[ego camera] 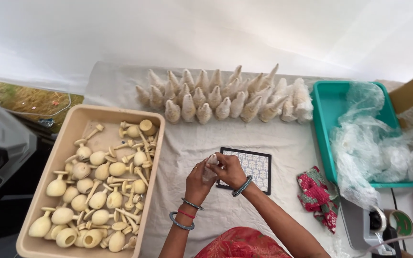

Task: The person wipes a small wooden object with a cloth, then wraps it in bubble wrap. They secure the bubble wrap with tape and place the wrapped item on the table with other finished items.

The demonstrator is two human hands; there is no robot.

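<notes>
Head view
Left hand [198, 180]: It is raised over the desk, with the fingers curled in a narrow grip around a small white piece. Three bangles are worn on this wrist.
Right hand [228, 170]: It is closed on the same small white piece from the other side. One dark bangle is worn on this wrist.
Small white piece [211, 160]: It is held between both hands, just above the near left corner of the patterned tile. Only its top is seen past the fingertips; the rest is hidden inside the grip, so its shape cannot be told.
Patterned tile [250, 167]: It is a flat square with a dark edge and a pale leaf pattern. It is laid on the cloth, just under and beside the right hand.
Desk [187, 143]: It is covered by a white cloth.
Tan tray [63, 143]: It is placed at the left, well apart from the hands. It is filled with pale wooden pieces [96, 191], round ones with thin stems.
Fluffy cone shapes [216, 98]: Many are stood in rows at the far side of the desk.
Green tray [328, 102]: It is set at the right, and crumpled clear plastic [369, 138] is piled in it.
Red cloth [317, 196]: It is left bunched up near the green tray.
</notes>
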